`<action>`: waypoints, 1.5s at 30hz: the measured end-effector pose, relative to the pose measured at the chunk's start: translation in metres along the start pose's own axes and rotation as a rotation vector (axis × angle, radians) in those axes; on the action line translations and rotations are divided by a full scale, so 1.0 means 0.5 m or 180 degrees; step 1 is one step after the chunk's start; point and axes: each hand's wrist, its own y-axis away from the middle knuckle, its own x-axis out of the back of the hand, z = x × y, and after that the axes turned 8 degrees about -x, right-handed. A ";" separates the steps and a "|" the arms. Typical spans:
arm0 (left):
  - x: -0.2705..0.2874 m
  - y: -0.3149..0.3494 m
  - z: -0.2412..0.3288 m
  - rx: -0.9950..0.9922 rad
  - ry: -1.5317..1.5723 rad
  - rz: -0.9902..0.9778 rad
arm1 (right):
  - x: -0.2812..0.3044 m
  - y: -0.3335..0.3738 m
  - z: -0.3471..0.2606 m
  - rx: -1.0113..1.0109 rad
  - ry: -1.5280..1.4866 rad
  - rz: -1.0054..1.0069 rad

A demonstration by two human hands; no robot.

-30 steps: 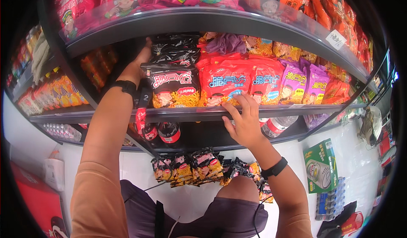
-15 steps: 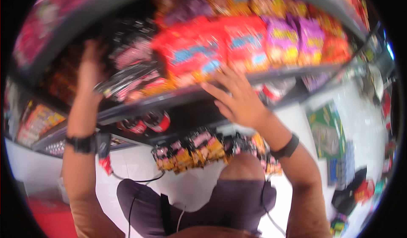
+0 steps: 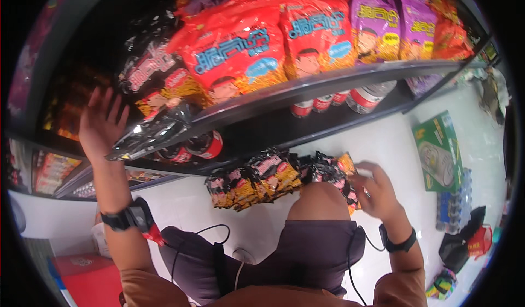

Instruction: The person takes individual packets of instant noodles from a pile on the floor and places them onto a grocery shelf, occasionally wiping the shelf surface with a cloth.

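My left hand (image 3: 103, 122) is raised at the left end of the shelf, fingers spread, nothing held. Beside it, a glossy black snack bag (image 3: 156, 129) lies flat over the shelf's front edge. Behind that bag, a black-and-pink snack bag (image 3: 156, 80) leans back on the shelf. Low by my right knee, my right hand (image 3: 377, 192) has its fingers bent but apart, with no bag visible in its grasp. It is close to the right end of a row of black-and-orange snack bags (image 3: 273, 173) on the floor; whether it touches them I cannot tell.
Red snack bags (image 3: 232, 47) and purple snack bags (image 3: 374, 22) fill the shelf (image 3: 328, 83) to the right. Red-labelled bottles (image 3: 372, 96) lie on the lower shelf. A green carton (image 3: 437, 151) and shrink-wrapped cans (image 3: 454, 203) are on the floor at right; a red box (image 3: 87, 279) stands at lower left.
My right hand has dropped from the red bags at the shelf edge to the bags on the floor. My left hand has moved slightly lower, staying at the shelf's left end.
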 end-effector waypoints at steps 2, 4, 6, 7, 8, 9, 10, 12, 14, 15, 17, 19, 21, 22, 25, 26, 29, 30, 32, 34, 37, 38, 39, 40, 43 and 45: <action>0.002 0.081 0.018 -0.0659 -0.0612 -0.0576 | -0.006 0.013 -0.002 -0.0111 -0.0015 -0.0208; -0.011 0.135 0.033 -0.0850 -0.2241 -0.1258 | -0.009 0.024 0.011 -0.0100 -0.0105 -0.0147; -0.024 0.176 0.019 -0.0928 -0.2037 -0.1962 | -0.012 0.032 0.029 -0.0263 -0.0164 -0.0148; -0.030 0.186 0.013 -0.1086 -0.2505 -0.2083 | -0.014 0.034 0.037 -0.0363 -0.0203 -0.0071; -0.035 0.176 0.005 -0.1424 -0.2923 -0.2062 | -0.014 0.037 0.044 -0.0547 -0.0229 0.0090; -0.038 0.159 0.001 -0.1414 -0.2758 -0.1862 | -0.018 0.038 0.051 -0.0598 -0.0395 0.0127; -0.037 0.137 0.000 -0.1308 -0.2723 -0.1678 | -0.021 0.038 0.058 -0.0541 -0.0353 -0.0006; -0.040 0.083 -0.038 -0.1242 -0.2651 -0.1072 | -0.017 0.043 0.073 -0.0880 -0.0261 0.0082; -0.039 0.049 -0.083 -0.1665 -0.3670 -0.0654 | -0.003 0.050 0.099 -0.0664 0.0347 -0.0068; -0.035 0.039 -0.098 -0.2052 -0.4157 -0.0541 | 0.014 0.055 0.118 -0.0441 0.0740 -0.0303; -0.028 0.037 -0.129 -0.2743 -0.4782 -0.0573 | 0.053 0.066 0.157 -0.0521 0.0969 -0.0684; -0.025 0.044 -0.149 -0.2807 -0.4371 -0.0776 | 0.095 0.057 0.202 -0.0452 0.1148 -0.0687; -0.024 0.053 -0.167 -0.2835 -0.4203 -0.0527 | 0.142 0.036 0.242 -0.0518 0.1359 -0.0631; -0.024 0.055 -0.174 -0.3468 -0.4937 -0.0202 | 0.164 0.029 0.260 -0.0728 0.1536 -0.0588; -0.026 0.052 -0.194 -0.3684 -0.4530 -0.0194 | 0.201 0.025 0.322 -0.0824 0.1717 -0.0560; -0.026 0.053 -0.195 -0.3934 -0.5142 -0.0050 | 0.203 0.038 0.345 -0.0975 0.1832 -0.0412; -0.029 0.049 -0.206 -0.3155 -0.3851 -0.0246 | 0.129 0.124 0.434 -0.1431 0.1091 -0.0236; -0.030 0.048 -0.206 -0.3334 -0.4063 -0.0245 | 0.081 0.163 0.467 -0.1685 0.0982 -0.0158; -0.031 0.046 -0.205 -0.3793 -0.3982 -0.0418 | -0.024 0.249 0.530 -0.2411 0.1014 -0.0252; -0.030 0.043 -0.204 -0.3417 -0.4168 -0.0218 | -0.133 0.338 0.576 -0.3655 0.0748 -0.0180; -0.021 0.039 -0.204 -0.3418 -0.4070 -0.0349 | -0.259 0.460 0.613 -0.5003 0.0502 0.0303; -0.016 0.037 -0.204 -0.3054 -0.4123 -0.0231 | -0.297 0.483 0.623 -0.5357 0.0216 0.0313; -0.011 0.036 -0.206 -0.3259 -0.4116 -0.0304 | -0.328 0.500 0.629 -0.5517 -0.0027 0.0105; -0.005 0.034 -0.206 -0.3203 -0.4138 -0.0295 | -0.353 0.510 0.635 -0.5675 0.0098 0.0285; 0.009 0.032 -0.208 -0.2861 -0.4092 -0.0241 | -0.377 0.528 0.636 -0.5632 -0.0688 0.0601; 0.008 0.033 -0.205 -0.2606 -0.3969 -0.0175 | -0.376 0.531 0.620 -0.5779 -0.1446 0.0239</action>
